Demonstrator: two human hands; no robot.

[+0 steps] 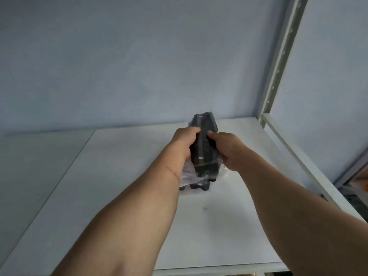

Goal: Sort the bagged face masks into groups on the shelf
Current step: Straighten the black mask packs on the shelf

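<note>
Black masks in a clear plastic bag, the bundle of bagged masks (203,144), are held above the white shelf board (123,196), toward its far right part and close to the pale blue back wall (139,56). The bundle stands on its narrow edge and runs from near to far. The left hand (184,143) presses on its left side and the right hand (229,151) on its right side. Both hands are closed around it, with the fingertips curled over the top edge, but most of the fingers are hidden behind the bundle, so I cannot say how they lie there. Two small pale marks are seen on the top of the pack; they are too small to read.

Under the hands, more bagged masks (196,186) lie on the board. Only a dark lower edge and some crumpled clear plastic are seen, because the held bundle and the left wrist cover the rest. How many bags are there I cannot tell.

On the right a pale metal post (278,62) with a row of holes rises from the far corner of the shelf, and a side rail (298,154) runs from it toward the near right. Something orange (366,187) is cut off at the right edge and I cannot make it out. The near ends of both forearms are cut off by the bottom border.
</note>
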